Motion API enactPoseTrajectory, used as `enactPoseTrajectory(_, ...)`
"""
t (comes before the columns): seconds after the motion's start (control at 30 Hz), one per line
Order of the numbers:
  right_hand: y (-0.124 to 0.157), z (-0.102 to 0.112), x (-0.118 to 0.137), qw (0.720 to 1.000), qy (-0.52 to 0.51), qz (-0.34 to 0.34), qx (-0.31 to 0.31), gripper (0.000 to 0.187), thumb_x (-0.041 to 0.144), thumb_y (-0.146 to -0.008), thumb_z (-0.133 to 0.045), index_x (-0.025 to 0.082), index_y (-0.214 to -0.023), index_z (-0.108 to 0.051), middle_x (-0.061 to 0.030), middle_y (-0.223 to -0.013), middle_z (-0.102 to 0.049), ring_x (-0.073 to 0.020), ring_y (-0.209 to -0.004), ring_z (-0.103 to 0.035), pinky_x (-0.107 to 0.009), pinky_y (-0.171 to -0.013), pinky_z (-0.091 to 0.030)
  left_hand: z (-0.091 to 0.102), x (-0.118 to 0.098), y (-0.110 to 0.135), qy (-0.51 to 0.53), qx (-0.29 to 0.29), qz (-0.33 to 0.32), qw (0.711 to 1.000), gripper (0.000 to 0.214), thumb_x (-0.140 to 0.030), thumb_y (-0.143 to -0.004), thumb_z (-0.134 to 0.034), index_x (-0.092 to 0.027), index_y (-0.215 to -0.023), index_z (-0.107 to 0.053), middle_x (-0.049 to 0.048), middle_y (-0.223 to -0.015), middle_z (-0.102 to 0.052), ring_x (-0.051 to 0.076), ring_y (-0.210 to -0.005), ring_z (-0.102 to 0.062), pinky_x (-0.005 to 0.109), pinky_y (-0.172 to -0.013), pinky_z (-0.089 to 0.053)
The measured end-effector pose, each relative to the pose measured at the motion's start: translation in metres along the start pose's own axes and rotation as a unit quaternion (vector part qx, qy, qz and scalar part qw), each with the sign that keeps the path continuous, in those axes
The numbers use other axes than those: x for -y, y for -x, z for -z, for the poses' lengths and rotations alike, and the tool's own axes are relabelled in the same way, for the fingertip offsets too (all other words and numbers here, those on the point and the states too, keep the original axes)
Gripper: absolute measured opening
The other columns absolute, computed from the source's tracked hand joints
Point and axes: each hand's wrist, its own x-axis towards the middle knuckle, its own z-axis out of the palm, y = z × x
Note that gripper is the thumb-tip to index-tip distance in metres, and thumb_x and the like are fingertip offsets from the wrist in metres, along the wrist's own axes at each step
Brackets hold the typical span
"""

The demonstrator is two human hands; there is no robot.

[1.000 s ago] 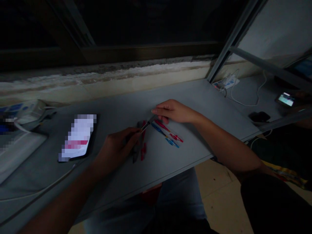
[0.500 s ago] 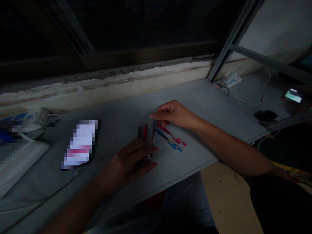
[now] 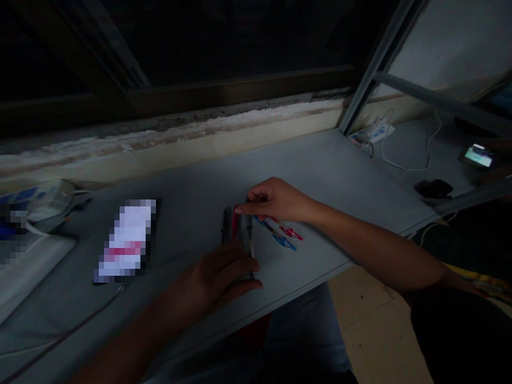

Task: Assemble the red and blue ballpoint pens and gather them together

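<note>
Several pens lie close together on the grey table. My left hand has its finger and thumb closed around the near end of a black pen. My right hand reaches over the far ends, its thumb tip and curled fingers pinching the top of a red pen. Dark pens lie just left of that red pen. Under and beside my right hand are a blue pen and a second red pen, their far ends partly covered.
A lit phone with a cable lies on the table at left. Past it are a white box and a pale flat object. At right, beyond a metal frame post, sit a power strip and a small lit screen.
My right hand has let go of the black pen's far end and moved left and nearer, onto the red pen. The black pen has come down nearer the table edge with my left hand.
</note>
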Motion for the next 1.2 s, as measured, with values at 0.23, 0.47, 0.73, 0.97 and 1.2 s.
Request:
enactPoseTrajectory(0.23, 0.0007, -0.0013, 0.0008, 0.999, 0.033, 0.020, 0.003, 0.058, 0.068, -0.099, -0.072, 0.019, -0.071, -0.059, 0.0054, -0.060, -0.060, -0.0080, -0.058, -0.048, -0.030, -0.066, -0.031, -0.0015, -0.0049, -0.0018, -0.033, -0.013, -0.012, 0.999, 0.015, -0.030, -0.119, -0.058, -0.021, -0.122, -0.069, 0.0065, -0.108, -0.082, 0.021, -0.103, -0.083, 0.031, -0.092, -0.071)
enactPoseTrajectory(0.47, 0.0014, -0.0014, 0.0036, 0.998, 0.062, 0.025, 0.001, 0.056, 0.062, -0.103, -0.071, 0.019, -0.070, -0.057, 0.0060, -0.059, -0.059, -0.0074, -0.057, -0.046, -0.030, -0.067, -0.031, 0.0020, -0.0051, 0.0016, -0.037, -0.007, 0.000, 0.999, 0.014, -0.021, -0.112, -0.065, -0.022, -0.125, -0.071, 0.0070, -0.110, -0.084, 0.021, -0.105, -0.084, 0.030, -0.092, -0.071)
enactPoseTrajectory(0.73, 0.0032, -0.0017, 0.0065, 0.997, 0.073, 0.031, 0.004, 0.055, 0.061, -0.104, -0.069, 0.020, -0.071, -0.055, 0.0049, -0.062, -0.062, -0.0081, -0.059, -0.048, -0.030, -0.068, -0.031, 0.0010, -0.0043, 0.0005, -0.040, -0.011, -0.010, 0.999, 0.013, -0.021, -0.113, -0.064, -0.021, -0.124, -0.071, 0.0076, -0.108, -0.084, 0.021, -0.099, -0.084, 0.030, -0.087, -0.072)
enactPoseTrajectory(0.97, 0.0037, -0.0016, 0.0084, 0.996, 0.084, 0.027, 0.017, 0.049, 0.054, -0.106, -0.069, 0.019, -0.073, -0.058, 0.0044, -0.063, -0.063, -0.0086, -0.062, -0.050, -0.030, -0.070, -0.031, -0.0004, -0.0012, 0.0003, -0.010, 0.003, -0.008, 1.000, 0.016, -0.022, -0.111, -0.067, -0.021, -0.127, -0.070, 0.0081, -0.109, -0.083, 0.022, -0.101, -0.083, 0.031, -0.086, -0.072)
enactPoseTrajectory(1.2, 0.0048, -0.0021, 0.0086, 0.994, 0.104, 0.038, 0.016, 0.057, 0.062, -0.107, -0.063, 0.019, -0.070, -0.058, 0.0036, -0.061, -0.063, -0.0087, -0.059, -0.049, -0.029, -0.069, -0.031, -0.0009, -0.0024, 0.0002, -0.027, -0.011, -0.020, 0.999, 0.013, -0.019, -0.112, -0.064, -0.019, -0.123, -0.070, 0.0083, -0.108, -0.082, 0.020, -0.099, -0.083, 0.028, -0.086, -0.071)
